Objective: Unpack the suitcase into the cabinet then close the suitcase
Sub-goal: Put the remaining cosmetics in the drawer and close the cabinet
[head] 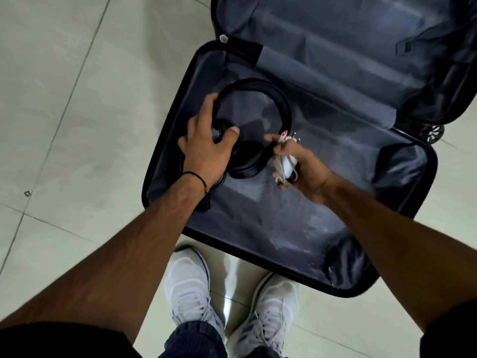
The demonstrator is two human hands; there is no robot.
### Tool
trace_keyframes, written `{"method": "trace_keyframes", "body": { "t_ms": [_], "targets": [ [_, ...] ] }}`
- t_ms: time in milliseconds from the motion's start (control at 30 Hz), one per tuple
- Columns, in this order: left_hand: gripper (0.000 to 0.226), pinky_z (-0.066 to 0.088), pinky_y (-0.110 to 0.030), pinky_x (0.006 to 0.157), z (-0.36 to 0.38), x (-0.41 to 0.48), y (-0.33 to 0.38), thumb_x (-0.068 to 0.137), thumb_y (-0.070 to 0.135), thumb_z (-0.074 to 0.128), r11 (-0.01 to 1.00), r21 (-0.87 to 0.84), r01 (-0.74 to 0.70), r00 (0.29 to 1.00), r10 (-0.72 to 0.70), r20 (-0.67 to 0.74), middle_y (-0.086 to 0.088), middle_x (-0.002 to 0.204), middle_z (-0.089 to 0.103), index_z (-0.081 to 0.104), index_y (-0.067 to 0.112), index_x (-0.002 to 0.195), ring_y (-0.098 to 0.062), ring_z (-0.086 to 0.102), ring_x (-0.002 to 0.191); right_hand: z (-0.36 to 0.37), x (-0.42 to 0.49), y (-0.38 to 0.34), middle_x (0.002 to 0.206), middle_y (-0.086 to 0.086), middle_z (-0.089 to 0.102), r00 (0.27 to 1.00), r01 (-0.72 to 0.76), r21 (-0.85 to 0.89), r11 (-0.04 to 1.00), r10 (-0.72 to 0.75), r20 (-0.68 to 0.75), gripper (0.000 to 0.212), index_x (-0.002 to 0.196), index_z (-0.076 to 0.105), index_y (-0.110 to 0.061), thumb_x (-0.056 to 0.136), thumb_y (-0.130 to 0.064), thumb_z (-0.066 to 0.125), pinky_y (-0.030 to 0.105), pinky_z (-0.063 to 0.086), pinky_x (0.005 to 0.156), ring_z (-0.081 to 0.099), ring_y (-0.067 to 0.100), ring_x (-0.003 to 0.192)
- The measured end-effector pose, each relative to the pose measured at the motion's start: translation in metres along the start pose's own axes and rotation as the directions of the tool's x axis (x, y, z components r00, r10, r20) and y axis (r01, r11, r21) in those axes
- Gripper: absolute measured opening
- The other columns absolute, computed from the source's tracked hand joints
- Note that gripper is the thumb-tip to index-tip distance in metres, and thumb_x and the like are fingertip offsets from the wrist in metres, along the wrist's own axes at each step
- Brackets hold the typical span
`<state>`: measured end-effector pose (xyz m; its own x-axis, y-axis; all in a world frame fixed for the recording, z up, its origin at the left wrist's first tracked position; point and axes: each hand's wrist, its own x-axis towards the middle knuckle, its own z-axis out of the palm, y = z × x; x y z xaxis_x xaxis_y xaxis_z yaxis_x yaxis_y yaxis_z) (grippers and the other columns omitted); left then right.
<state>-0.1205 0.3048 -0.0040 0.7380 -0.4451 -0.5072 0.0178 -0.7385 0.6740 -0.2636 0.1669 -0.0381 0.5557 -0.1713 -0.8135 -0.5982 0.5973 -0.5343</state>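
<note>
A black suitcase (402, 285) lies open on the floor, its grey lining bare apart from a pair of black headphones (278, 104) in the near half. My left hand (204, 146) grips the left side of the headphones, thumb over an ear cup. Just to the right, my right hand (304, 164) holds a white charger with its coiled cable (285, 165), plug pins pointing up, and its fingertips touch the right ear cup. The far half of the suitcase (348, 34) shows only lining and a strap. No cabinet is in view.
Pale floor tiles (64, 99) surround the suitcase. My feet in white sneakers (191, 288) stand right at its near edge. A suitcase wheel (433, 133) sticks out at the right.
</note>
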Motion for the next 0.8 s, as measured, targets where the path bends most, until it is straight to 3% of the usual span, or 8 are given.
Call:
{"method": "trace_keyframes", "body": {
  "t_ms": [67,200,367,467,633,800],
  "targets": [
    [0.058,0.029,-0.039,0.113,-0.003,-0.002,0.005,0.094,0.031,0.060,0.997,0.009,-0.072,0.997,0.072,0.002,-0.004,0.136,0.044,0.036,0.039,0.145,-0.007,0.048,0.096,0.006,-0.013,0.010,0.074,0.000,0.059,0.999,-0.001,0.010,1.000,0.002,-0.054,0.056,0.129,0.061,-0.026,0.074,-0.032,0.057,0.027,0.039,0.053,0.052,0.019,0.064],
    [0.037,0.048,-0.037,0.094,-0.013,-0.010,0.009,0.096,0.024,0.056,0.995,-0.079,-0.067,0.997,0.070,0.036,-0.006,0.123,0.056,0.050,0.028,0.133,-0.021,0.057,0.107,0.023,-0.049,0.006,0.086,-0.002,0.065,0.991,0.038,-0.028,0.999,-0.042,-0.124,0.046,0.119,0.065,-0.026,0.074,-0.033,0.060,0.025,0.041,0.053,0.058,0.011,0.067],
    [0.021,0.038,-0.018,0.061,-0.051,-0.057,0.030,0.102,0.033,0.047,0.987,-0.162,0.010,0.999,-0.016,-0.032,0.006,0.079,0.058,0.058,0.015,0.107,-0.011,0.055,0.071,0.049,-0.119,-0.024,0.084,-0.008,0.067,0.971,0.090,-0.092,0.992,-0.108,-0.212,0.035,0.108,0.066,-0.026,0.075,-0.034,0.062,0.021,0.046,0.052,0.062,0.006,0.072],
    [0.028,0.041,-0.027,0.065,-0.084,-0.097,0.048,0.101,0.035,0.047,0.976,-0.217,0.036,0.994,-0.058,-0.097,0.003,0.068,0.057,0.054,0.012,0.087,-0.013,0.053,0.064,0.064,-0.173,-0.052,0.083,-0.005,0.063,0.960,0.136,-0.162,0.977,-0.170,-0.224,0.031,0.108,0.063,-0.022,0.079,-0.033,0.063,0.022,0.047,0.054,0.060,0.009,0.073],
    [0.036,0.042,-0.031,0.061,-0.158,-0.179,0.097,0.100,0.036,0.047,0.924,-0.372,0.085,0.978,-0.149,-0.148,-0.002,0.060,0.055,0.057,0.003,0.091,-0.015,0.049,0.057,0.098,-0.276,-0.119,0.076,-0.006,0.056,0.966,0.238,-0.231,0.943,-0.255,-0.047,0.017,0.101,0.058,-0.021,0.085,-0.025,0.060,0.021,0.045,0.057,0.053,0.009,0.068],
    [0.029,0.040,-0.022,0.056,-0.256,-0.291,0.174,0.103,0.030,0.047,0.865,-0.499,0.057,0.946,-0.207,-0.250,-0.007,0.063,0.053,0.060,0.005,0.097,-0.014,0.048,0.059,0.142,-0.390,-0.193,0.076,0.000,0.048,0.948,0.314,-0.342,0.886,-0.271,0.168,0.024,0.103,0.056,-0.020,0.084,-0.032,0.062,0.026,0.040,0.058,0.043,0.015,0.067]
  ]
}}
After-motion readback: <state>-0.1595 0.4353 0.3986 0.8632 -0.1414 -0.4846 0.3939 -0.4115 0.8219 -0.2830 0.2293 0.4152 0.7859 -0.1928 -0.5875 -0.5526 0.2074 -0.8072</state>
